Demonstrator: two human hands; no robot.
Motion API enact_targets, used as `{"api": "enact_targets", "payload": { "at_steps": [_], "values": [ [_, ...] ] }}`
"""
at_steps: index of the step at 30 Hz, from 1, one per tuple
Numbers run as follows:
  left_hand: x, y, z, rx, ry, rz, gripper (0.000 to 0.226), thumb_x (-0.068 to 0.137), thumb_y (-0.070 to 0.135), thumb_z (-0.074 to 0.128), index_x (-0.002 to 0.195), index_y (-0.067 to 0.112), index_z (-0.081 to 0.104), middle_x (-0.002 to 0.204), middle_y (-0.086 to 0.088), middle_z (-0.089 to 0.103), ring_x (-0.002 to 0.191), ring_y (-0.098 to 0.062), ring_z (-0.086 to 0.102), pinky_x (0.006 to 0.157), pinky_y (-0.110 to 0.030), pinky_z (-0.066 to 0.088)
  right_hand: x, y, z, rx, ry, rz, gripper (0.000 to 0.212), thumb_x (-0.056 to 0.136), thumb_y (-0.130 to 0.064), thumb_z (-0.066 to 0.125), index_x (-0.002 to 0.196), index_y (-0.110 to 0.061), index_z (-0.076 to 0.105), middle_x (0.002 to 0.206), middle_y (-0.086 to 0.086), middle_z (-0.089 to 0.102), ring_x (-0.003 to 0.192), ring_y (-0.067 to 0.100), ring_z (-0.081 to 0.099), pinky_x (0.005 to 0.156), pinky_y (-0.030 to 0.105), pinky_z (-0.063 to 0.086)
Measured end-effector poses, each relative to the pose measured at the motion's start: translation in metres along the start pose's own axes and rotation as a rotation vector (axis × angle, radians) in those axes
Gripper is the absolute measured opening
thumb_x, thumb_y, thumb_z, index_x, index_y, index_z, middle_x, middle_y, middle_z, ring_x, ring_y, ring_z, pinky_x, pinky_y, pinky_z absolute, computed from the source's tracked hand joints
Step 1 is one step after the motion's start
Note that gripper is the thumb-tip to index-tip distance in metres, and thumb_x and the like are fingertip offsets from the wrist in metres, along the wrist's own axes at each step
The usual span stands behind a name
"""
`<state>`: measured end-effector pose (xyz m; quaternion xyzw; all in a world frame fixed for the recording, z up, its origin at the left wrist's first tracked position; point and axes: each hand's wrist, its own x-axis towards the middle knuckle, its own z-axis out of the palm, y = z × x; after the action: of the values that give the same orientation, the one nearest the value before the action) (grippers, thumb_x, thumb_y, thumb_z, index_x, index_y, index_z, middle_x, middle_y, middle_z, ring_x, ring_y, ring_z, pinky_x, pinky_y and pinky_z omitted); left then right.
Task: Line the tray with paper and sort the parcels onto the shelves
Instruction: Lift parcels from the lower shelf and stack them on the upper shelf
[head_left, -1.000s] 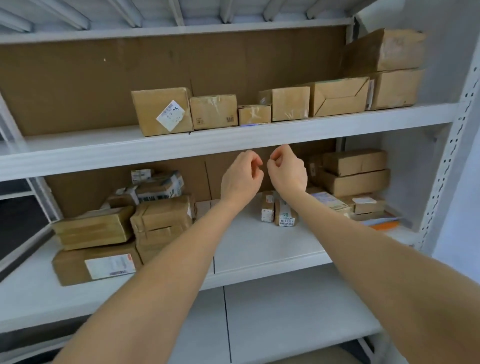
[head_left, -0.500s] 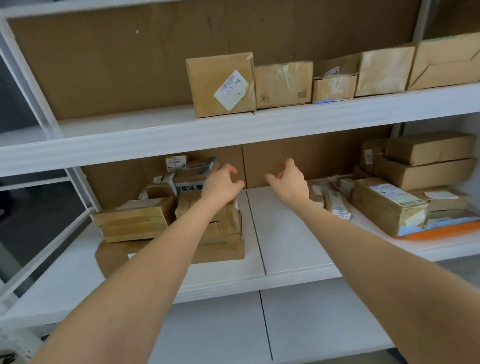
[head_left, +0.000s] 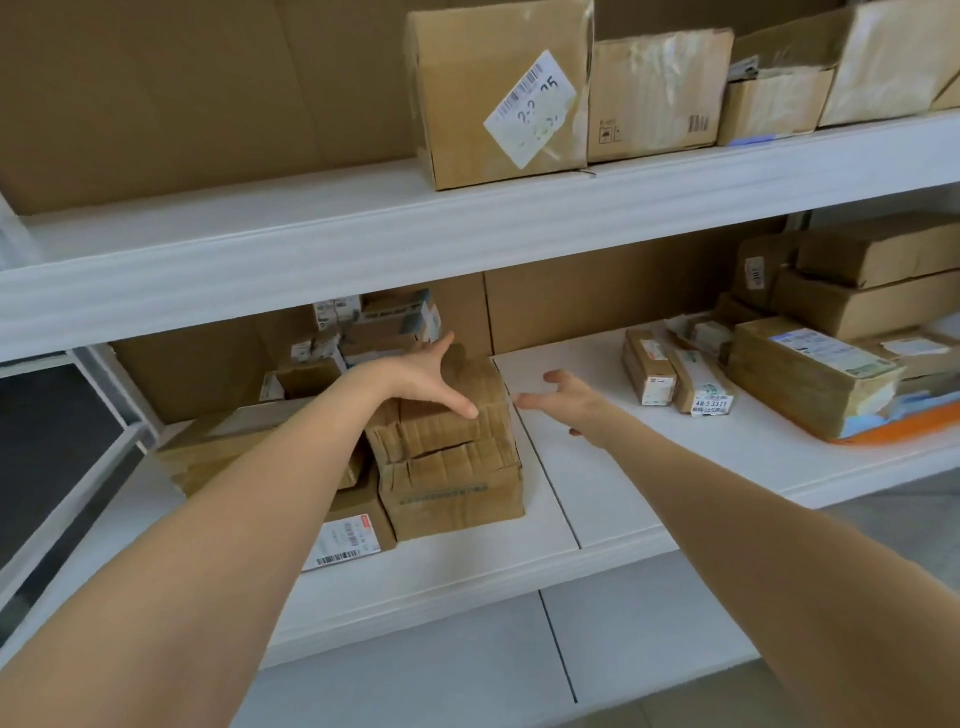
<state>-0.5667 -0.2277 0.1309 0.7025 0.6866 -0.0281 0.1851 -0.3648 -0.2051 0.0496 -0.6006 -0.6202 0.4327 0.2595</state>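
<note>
- Left hand (head_left: 421, 382) spread flat on top parcel (head_left: 457, 431) of taped stack, middle shelf (head_left: 613, 478); fingers straight, no grip.
- Right hand (head_left: 569, 402) open, fingers loosely spread, just beside stack's right face, apparently not touching.
- Hands apart, top parcel between them.
- Likely step: lifting top parcel for sorting.
- Best done with right palm on right face, left hand slid to left face, even squeeze, straight lift.
- Risk: lower parcel (head_left: 457, 501) dragged along; tape looks slick.
- Tray, paper: not in view.
</note>
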Motion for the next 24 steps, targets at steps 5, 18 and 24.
{"api": "enact_targets", "payload": {
  "at_steps": [5,18,24],
  "values": [
    [0.011,-0.004,-0.005,0.141,-0.190,-0.017,0.124,0.071,0.055,0.075,0.150,0.029,-0.018,0.161,-0.001,-0.009,0.148,-0.021,0.002,0.119,-0.037,0.013,0.008,0.009,0.005,0.050,-0.199,0.021,0.106,0.076,-0.062,0.070,0.156,-0.028,0.010,0.162,0.006,0.018,0.145,0.031,0.024,0.111,0.049,0.031],
    [0.023,0.031,-0.008,-0.163,0.048,0.026,0.105,0.075,0.057,0.070,0.153,0.026,0.007,0.155,-0.003,0.027,0.136,-0.023,0.036,0.106,-0.032,0.035,0.004,0.014,-0.024,0.505,-0.305,0.122,0.096,0.073,-0.074,0.055,0.152,-0.033,0.021,0.158,0.011,0.025,0.140,0.043,0.031,0.109,0.060,0.033],
    [0.022,0.071,-0.003,-0.356,0.186,0.025,0.095,0.072,0.063,0.069,0.148,0.024,0.029,0.145,-0.004,0.043,0.126,-0.024,0.046,0.094,-0.031,0.040,-0.010,0.021,-0.045,0.690,-0.280,0.159,0.098,0.072,-0.067,0.065,0.151,-0.033,0.018,0.155,0.015,0.028,0.134,0.046,0.039,0.101,0.064,0.041]
  ]
}}
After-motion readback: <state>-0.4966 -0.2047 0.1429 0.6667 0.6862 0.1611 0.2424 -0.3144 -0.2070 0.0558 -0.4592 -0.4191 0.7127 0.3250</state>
